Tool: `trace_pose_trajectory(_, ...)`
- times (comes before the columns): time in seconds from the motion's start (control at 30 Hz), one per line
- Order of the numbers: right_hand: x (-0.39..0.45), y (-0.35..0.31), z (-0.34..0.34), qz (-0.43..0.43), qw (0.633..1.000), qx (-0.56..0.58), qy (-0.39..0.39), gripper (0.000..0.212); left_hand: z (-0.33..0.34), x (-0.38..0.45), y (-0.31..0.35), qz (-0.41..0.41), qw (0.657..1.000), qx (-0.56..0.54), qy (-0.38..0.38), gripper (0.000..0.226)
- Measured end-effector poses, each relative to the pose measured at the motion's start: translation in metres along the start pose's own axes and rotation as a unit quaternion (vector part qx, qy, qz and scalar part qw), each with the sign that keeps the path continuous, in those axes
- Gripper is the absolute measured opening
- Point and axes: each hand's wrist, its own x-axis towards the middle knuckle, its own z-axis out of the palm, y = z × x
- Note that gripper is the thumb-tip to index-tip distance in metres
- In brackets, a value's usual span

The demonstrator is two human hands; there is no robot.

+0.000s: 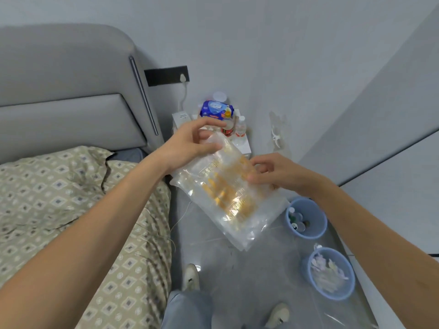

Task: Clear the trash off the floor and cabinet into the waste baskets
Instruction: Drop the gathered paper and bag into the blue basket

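1. bed to the outside of the left hand, close alongside; could catch the packet's tail on a careless swing.
2. clear plastic snack packet held up in the air between both hands, hanging down and toward the body below them. pinched at its upper end by the left hand, gripped at its right edge by the curled fingers of the right hand. slippery film, so likely to slide out if either pinch loosens.
3. two blue waste baskets below the right hand: far one with bottles inside, near one with wrappers. wrong basket possible; long packet may overhang a rim and tip out.
4. bottles on the cabinet just beyond the left hand's fingertips, easily knocked over.
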Motion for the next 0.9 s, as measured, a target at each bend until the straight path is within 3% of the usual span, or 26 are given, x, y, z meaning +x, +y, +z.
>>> trace_pose_trajectory(0.17, -0.01, 0.012, 0.006, -0.014, 0.991, 0.097, 0.091, 0.016, -0.019, 0.006, 0.006, -0.054, 0.995, 0.079, 0.04, 0.05)
trace_pose_trajectory(0.27, -0.014, 0.021, 0.009, -0.01, 0.971, 0.189, 0.144, 0.024, -0.021, -0.014, -0.009, -0.135, 0.989, -0.029, 0.057, 0.059)
trace_pose_trajectory(0.37, -0.015, 0.024, 0.019, -0.02, 0.954, 0.247, 0.168, 0.025, 0.009, -0.034, -0.029, -0.178, 0.982, -0.061, 0.004, 0.051)
trace_pose_trajectory(0.43, -0.015, 0.028, 0.022, -0.02, 0.949, 0.262, 0.173, 0.026, 0.031, -0.04, -0.035, -0.168, 0.984, -0.051, 0.012, 0.049)
trace_pose_trajectory(0.57, -0.019, 0.035, 0.021, -0.005, 0.959, 0.237, 0.155, 0.032, 0.044, -0.04, -0.036, -0.103, 0.987, -0.114, 0.046, 0.013)
trace_pose_trajectory(0.77, -0.027, 0.045, 0.017, -0.042, 0.924, 0.353, 0.137, 0.024, 0.057, -0.033, -0.035, -0.085, 0.967, -0.224, 0.085, 0.024)
trace_pose_trajectory(0.9, -0.038, 0.045, 0.014, -0.041, 0.918, 0.378, 0.109, 0.042, 0.065, -0.031, -0.027, -0.099, 0.956, -0.25, 0.119, 0.032)
